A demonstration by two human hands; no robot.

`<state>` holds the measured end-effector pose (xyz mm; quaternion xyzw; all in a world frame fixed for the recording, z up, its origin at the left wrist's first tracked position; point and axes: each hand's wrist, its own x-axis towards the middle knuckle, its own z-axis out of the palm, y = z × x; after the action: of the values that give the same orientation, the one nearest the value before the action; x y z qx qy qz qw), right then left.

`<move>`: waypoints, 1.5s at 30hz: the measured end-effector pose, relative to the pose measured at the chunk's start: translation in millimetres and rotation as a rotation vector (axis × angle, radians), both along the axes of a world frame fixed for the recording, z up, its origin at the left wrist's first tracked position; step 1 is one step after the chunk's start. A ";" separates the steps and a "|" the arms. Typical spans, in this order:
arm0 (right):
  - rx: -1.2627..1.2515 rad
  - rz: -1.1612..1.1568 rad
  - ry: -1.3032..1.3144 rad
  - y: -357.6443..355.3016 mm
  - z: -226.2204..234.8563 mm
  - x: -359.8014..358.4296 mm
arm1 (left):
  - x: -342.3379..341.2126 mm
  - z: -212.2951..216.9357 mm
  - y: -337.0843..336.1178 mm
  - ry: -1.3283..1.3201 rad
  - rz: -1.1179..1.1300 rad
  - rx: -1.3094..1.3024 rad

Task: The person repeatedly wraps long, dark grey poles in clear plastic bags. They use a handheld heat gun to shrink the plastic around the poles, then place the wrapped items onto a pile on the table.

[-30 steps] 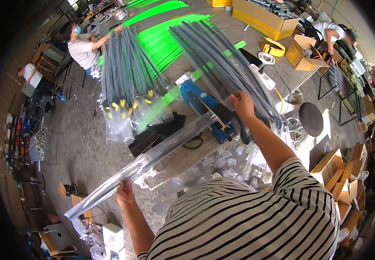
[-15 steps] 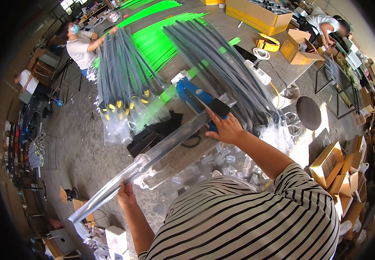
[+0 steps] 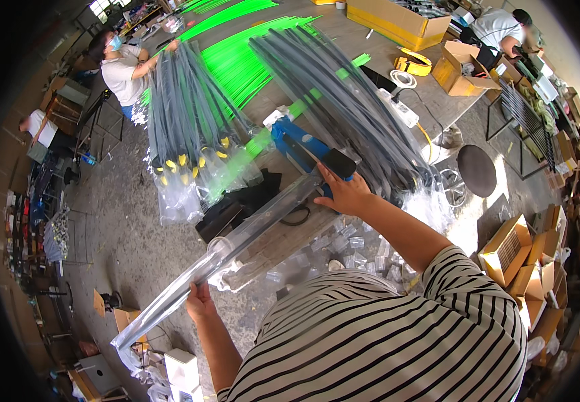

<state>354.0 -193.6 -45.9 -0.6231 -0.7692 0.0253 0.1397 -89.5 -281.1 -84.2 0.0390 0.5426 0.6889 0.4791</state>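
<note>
"Plastic, clear and glossy, beside your left hand (image 3: 200,301): how do your hands stand?"

"Your left fingers are closed on the lower edge of the long sleeve (image 3: 263,216), which slants up to the blue press (image 3: 296,142). Your right hand (image 3: 345,192) is spread against the black handle end (image 3: 339,163), grasping nothing."

"And sound practice, if the step is pressing the sleeve's end?"

"Support the sleeve in line with the press, so its end lies flat and uncreased; bear down evenly, fingertips clear of the gap between the arms."

"What escapes you?"

"Your right hand and the handle cover the sleeve's upper end, so you cannot tell how far it enters. Inside, a dark strip shows, but glare masks whether it reaches the lower end. Farther out on the surface (image 3: 343,41), the grey wrapped lengths (image 3: 340,110) right of the press overlap too closely to count. Beyond the yellow-tipped bundle (image 3: 189,100), you see a co-worker (image 3: 121,72) whose grip is hard to make out."
</note>
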 end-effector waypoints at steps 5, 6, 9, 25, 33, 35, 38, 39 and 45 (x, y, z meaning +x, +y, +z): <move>-0.070 -0.030 0.094 -7.9 27.2 4.3 | 1.8 2.6 -1.4 -0.034 0.014 -0.023; 0.040 -0.050 0.164 -12.0 23.3 9.2 | 2.3 2.3 -0.7 -0.037 0.022 -0.022; 0.304 -0.116 0.360 -34.6 15.3 25.6 | -0.6 -2.1 -1.2 -0.055 0.029 -0.006; 0.469 0.078 0.106 -53.7 62.4 27.1 | -1.7 6.1 23.1 -0.019 0.001 -0.016; 0.509 0.096 0.115 -54.7 35.1 29.6 | -2.6 7.2 19.6 0.006 -0.002 -0.038; 0.521 0.083 0.121 -56.4 23.3 34.2 | -10.7 -3.5 22.7 0.020 -0.013 -0.048; 0.520 0.052 0.095 -61.0 25.8 38.4 | -28.5 -20.8 31.2 0.005 -0.068 -0.107; 0.502 0.051 0.100 -63.7 27.2 41.1 | -23.2 -19.1 32.1 0.061 -0.119 -0.061; 0.476 0.087 0.159 -59.8 32.9 33.5 | 61.3 100.6 -15.5 1.728 -0.653 0.018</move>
<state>387.6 -253.4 -13.1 -0.5349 -0.7663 -0.1012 0.3414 -28.2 -296.6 16.4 0.6945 0.6682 0.2552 0.0777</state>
